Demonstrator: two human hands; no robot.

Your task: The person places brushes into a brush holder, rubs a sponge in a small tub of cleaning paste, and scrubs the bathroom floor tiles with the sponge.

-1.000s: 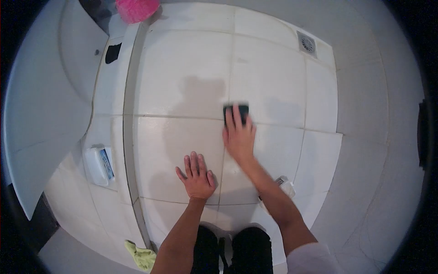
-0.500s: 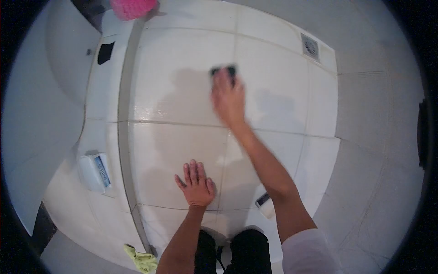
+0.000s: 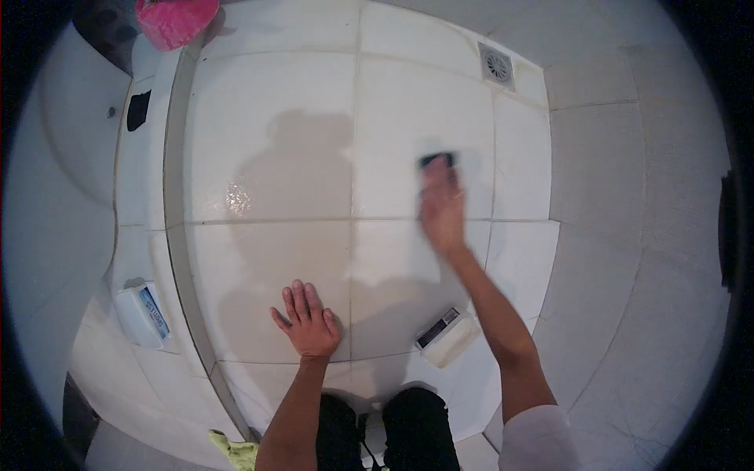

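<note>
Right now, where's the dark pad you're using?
In the head view, the dark pad is right of centre over the tiled floor, under the right hand, below and left of the drain.

White tiled floor [image 3: 408,102], metal drain [image 3: 496,66] toward far right, grey wall [image 3: 597,157] beside.

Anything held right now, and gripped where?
Right hand: dark rectangular pad, held from above, fingers over its top; exact grip blurred. Left hand: nothing, spread on white floor tile.
</note>
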